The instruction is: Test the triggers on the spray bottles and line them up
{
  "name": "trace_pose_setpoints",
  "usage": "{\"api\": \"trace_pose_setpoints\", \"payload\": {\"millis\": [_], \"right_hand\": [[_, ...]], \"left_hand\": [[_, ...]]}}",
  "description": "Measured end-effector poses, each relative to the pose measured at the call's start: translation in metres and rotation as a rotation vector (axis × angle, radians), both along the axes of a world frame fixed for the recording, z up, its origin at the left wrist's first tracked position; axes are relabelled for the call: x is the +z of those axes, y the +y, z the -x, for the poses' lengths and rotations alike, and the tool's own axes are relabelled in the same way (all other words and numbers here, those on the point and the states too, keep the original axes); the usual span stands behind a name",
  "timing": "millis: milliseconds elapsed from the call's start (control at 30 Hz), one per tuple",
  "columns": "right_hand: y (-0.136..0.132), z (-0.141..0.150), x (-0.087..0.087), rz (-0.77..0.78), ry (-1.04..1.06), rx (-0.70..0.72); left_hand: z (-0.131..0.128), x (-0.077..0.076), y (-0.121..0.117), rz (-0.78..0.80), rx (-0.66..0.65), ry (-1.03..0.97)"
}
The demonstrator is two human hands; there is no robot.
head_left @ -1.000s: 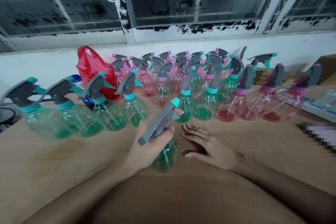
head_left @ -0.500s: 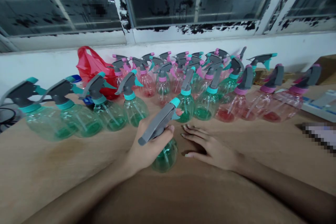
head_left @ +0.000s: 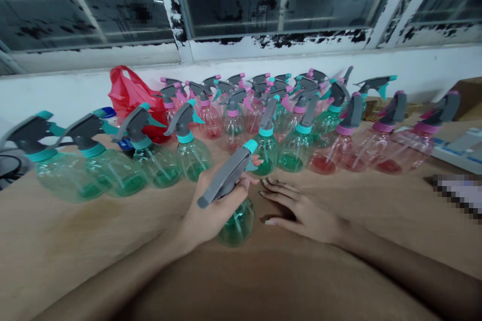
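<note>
My left hand is wrapped round the neck of a green spray bottle that stands on the wooden table. Its grey head with a turquoise nozzle points away and to the right; the collar is hidden behind my fingers. To the right, my right hand rests palm down on the table with its fingers stretched out, apart from the bottle. Just beyond my hands stand two green spray bottles with turquoise collars, the left one and the right one.
Several green spray bottles line the left side. Pink spray bottles stand on the right, with a mixed cluster behind. A red plastic bag sits against the wall. Farther right are a blurred flat object and a cardboard box.
At least one finger of my left hand has straightened a little beside the trigger. The bottle and my right hand stay in place.
</note>
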State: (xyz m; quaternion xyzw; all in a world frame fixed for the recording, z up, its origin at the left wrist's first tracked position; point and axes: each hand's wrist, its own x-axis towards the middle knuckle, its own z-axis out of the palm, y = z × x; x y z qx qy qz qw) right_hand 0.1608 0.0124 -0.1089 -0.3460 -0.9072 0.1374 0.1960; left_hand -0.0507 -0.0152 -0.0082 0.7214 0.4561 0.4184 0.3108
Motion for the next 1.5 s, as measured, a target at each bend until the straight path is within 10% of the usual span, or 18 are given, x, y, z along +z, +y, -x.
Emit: {"api": "trace_pose_setpoints", "payload": {"millis": [1500], "right_hand": [[-0.002, 0.001, 0.005, 0.019, -0.033, -0.007]], "left_hand": [[-0.001, 0.009, -0.001, 0.056, -0.041, 0.035]]}}
